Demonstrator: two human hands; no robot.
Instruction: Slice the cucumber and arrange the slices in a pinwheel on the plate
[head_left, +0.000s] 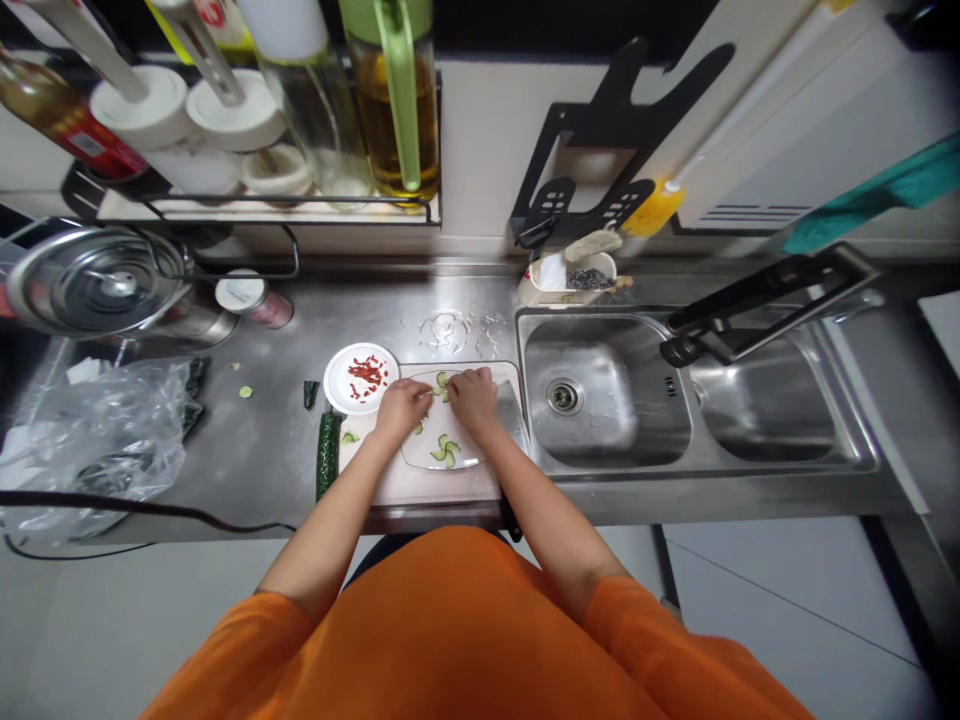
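Observation:
A clear plate (463, 452) with a thin dark rim lies on a white cutting board (390, 485). Thin cucumber slices (445, 450) form a pinwheel on its near part; more cucumber slices (441, 381) sit at its far edge between my hands. Over the plate's left side, my left hand (403, 410) pinches a small pale-green cucumber slice. My right hand (474, 398) has its fingers curled down at the far slices; whatever its fingertips hold is hidden. Left of the board lies a dark green cucumber (327, 455). A white plate of chopped red pieces (361, 378) stands beyond my left hand.
A wide knife blade (513, 412) rests at the board's right side. Right of it is a double sink (607, 400) with a black faucet (742, 300). A plastic bag (135, 430) and a can (255, 298) are on the left. Bottles fill the rack (300, 208) above.

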